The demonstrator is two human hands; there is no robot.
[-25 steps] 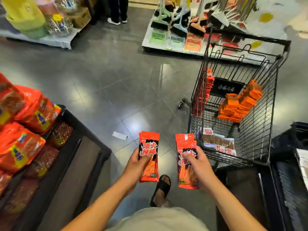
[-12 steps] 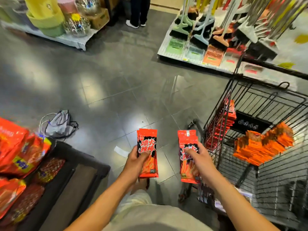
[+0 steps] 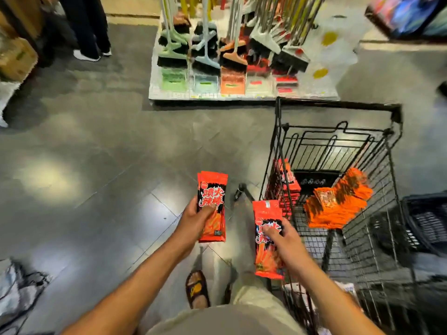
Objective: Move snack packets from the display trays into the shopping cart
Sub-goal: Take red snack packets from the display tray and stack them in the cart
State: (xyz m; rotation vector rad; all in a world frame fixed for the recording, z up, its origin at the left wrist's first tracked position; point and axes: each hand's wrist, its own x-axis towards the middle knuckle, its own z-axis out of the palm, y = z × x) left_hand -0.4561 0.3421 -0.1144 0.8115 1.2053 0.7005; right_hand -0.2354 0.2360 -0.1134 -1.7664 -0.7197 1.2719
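Packets, red with black lettering, stand upright at lower centre, gripped in the left hand with the thumb across the front. The right hand grasps a second bunch just beside the cart at lower right. Inside the cart lie orange packs, and red packs stand against its left wall.

Glossy plastic packets; black wire cart
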